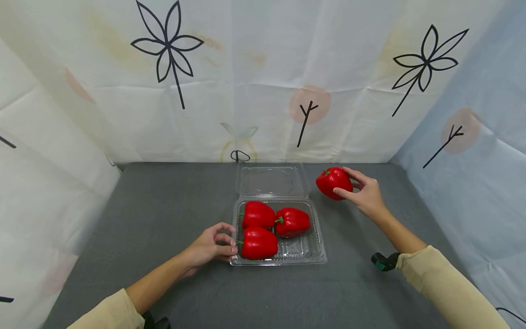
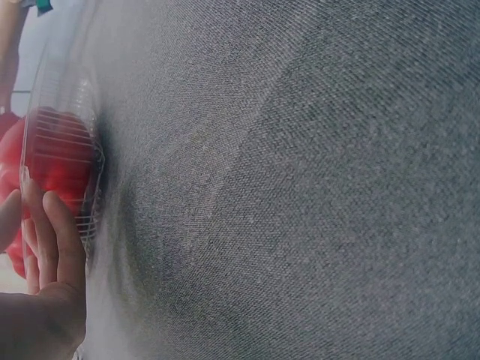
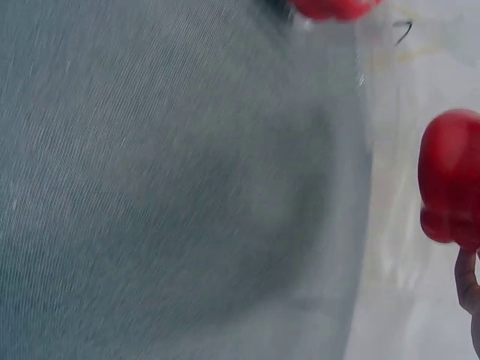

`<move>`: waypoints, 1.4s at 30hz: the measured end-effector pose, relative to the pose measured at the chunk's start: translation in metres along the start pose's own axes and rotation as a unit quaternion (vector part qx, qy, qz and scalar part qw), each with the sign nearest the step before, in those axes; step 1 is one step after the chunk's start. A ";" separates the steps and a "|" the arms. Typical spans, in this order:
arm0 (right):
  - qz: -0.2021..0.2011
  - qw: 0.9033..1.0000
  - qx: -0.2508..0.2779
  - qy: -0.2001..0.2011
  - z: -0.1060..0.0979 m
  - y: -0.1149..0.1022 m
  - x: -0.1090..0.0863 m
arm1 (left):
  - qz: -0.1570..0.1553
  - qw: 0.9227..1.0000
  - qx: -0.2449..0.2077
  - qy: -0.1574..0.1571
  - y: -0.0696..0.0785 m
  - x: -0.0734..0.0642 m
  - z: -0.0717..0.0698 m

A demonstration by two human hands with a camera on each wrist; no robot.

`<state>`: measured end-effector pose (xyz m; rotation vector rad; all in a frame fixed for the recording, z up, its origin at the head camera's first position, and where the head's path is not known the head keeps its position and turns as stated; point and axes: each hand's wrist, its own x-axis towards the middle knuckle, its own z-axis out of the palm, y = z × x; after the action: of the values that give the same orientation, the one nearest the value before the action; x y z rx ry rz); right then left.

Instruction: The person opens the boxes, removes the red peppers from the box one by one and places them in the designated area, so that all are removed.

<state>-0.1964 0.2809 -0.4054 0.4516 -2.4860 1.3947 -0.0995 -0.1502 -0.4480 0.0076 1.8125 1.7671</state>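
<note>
My right hand [image 1: 367, 195] grips a red bell pepper [image 1: 332, 182] above the table, to the right of the open lid. The right wrist view shows the same bell pepper [image 3: 452, 176] at its right edge, with part of a finger below it. Three more red bell peppers [image 1: 259, 243] lie in a clear plastic container [image 1: 302, 256], two on the left and one on the right. My left hand [image 1: 211, 246] holds the container's left edge between thumb and fingers. In the left wrist view its fingers [image 2: 64, 240] lie along the ribbed side wall.
The container's clear lid [image 1: 271, 180] is folded back flat behind it. Grey cloth covers the table [image 1: 172, 196]. White printed sheets [image 1: 267, 68] hang behind and at the left, and a bluish one [image 1: 485, 183] at the right.
</note>
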 end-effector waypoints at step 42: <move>0.157 0.966 -0.203 -0.017 -0.035 0.069 0.003 | 0.008 1.000 0.005 0.001 0.002 -0.003 0.000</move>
<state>-0.2237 0.3446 -0.4404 -0.0060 -2.8659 0.9264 -0.0974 -0.1509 -0.4453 0.0234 1.8281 1.7689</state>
